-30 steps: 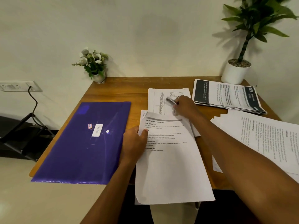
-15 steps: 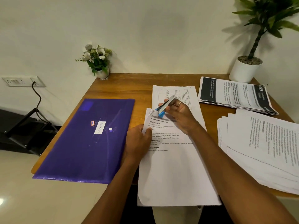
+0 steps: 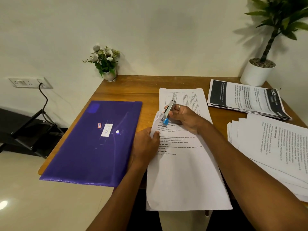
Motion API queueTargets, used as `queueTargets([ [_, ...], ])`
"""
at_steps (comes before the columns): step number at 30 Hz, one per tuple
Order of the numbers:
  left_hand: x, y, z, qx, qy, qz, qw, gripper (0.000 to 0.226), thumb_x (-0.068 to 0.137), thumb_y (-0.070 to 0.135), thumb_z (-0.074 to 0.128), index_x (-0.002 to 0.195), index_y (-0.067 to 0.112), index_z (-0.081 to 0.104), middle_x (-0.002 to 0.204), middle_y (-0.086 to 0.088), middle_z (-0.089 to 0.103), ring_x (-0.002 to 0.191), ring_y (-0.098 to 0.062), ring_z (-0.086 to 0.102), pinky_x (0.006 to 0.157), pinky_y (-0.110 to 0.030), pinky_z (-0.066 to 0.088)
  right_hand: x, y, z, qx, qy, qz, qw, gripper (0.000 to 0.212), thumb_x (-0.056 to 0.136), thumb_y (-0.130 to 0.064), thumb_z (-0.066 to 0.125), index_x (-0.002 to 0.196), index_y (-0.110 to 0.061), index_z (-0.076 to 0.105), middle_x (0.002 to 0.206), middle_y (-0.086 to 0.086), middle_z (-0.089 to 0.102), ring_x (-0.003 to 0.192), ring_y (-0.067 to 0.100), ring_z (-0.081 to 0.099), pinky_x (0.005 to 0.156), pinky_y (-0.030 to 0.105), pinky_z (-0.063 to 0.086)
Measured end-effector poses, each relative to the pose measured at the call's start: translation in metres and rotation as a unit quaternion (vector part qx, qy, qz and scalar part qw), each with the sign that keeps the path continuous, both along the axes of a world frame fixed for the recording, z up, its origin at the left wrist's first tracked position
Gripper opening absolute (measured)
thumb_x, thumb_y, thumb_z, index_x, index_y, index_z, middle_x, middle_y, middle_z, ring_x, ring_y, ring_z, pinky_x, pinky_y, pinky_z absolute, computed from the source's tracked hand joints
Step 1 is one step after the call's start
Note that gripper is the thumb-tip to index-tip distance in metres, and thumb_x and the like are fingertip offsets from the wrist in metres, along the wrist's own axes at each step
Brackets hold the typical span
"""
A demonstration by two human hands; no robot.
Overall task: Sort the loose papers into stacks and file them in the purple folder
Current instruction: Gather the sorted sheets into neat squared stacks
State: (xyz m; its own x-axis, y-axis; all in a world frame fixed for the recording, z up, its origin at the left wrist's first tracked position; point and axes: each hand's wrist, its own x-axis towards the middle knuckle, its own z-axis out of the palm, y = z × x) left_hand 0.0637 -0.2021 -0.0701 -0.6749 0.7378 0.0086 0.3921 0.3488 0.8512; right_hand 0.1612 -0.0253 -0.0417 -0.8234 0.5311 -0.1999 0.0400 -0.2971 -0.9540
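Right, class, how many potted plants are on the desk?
2: small flowers at the back edge, near its left corner; a tall leafy plant at the back right corner. None seems hidden.

Both forearms reach in from below. The left hand point(image 3: 146, 145) lies palm down, thumb pinching the papers point(image 3: 185, 177) at their edge. The right hand point(image 3: 184, 116) curls its fingers point(image 3: 178, 107) round a stapler point(image 3: 168, 110).

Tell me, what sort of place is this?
Probably a home or small-office desk corner: a wooden table against a plain wall, stacks of printed papers near a purple folder, and a potted plant at the back.
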Motion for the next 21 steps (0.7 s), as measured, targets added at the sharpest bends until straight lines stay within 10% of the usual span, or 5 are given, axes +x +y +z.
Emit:
queueTargets([
  [15, 0.001, 0.001, -0.002, 0.009, 0.004, 0.002, 1.0, 0.017, 0.102, 0.031, 0.059, 0.109, 0.017, 0.065, 0.11, 0.002, 0.072, 0.068, -0.008, 0.069, 0.049, -0.011, 0.05, -0.01, -0.01, -0.003, 0.018, 0.0, -0.019, 1.0, 0.022, 0.099, -0.003, 0.056, 0.117, -0.016, 0.058, 0.129, 0.012, 0.064, 0.127, 0.028, 0.061, 0.105, 0.044, 0.052],
  [21, 0.002, 0.0, -0.002, 0.019, 0.002, 0.002, 1.0, 0.021, 0.102, 0.03, 0.059, 0.113, 0.013, 0.066, 0.113, 0.0, 0.072, 0.067, -0.007, 0.068, 0.049, -0.01, 0.05, -0.007, -0.011, -0.005, -0.013, 0.051, -0.034, 0.998, 0.035, 0.091, -0.011, 0.063, 0.126, -0.013, 0.061, 0.123, 0.008, 0.07, 0.123, 0.025, 0.064, 0.091, 0.029, 0.059],
])
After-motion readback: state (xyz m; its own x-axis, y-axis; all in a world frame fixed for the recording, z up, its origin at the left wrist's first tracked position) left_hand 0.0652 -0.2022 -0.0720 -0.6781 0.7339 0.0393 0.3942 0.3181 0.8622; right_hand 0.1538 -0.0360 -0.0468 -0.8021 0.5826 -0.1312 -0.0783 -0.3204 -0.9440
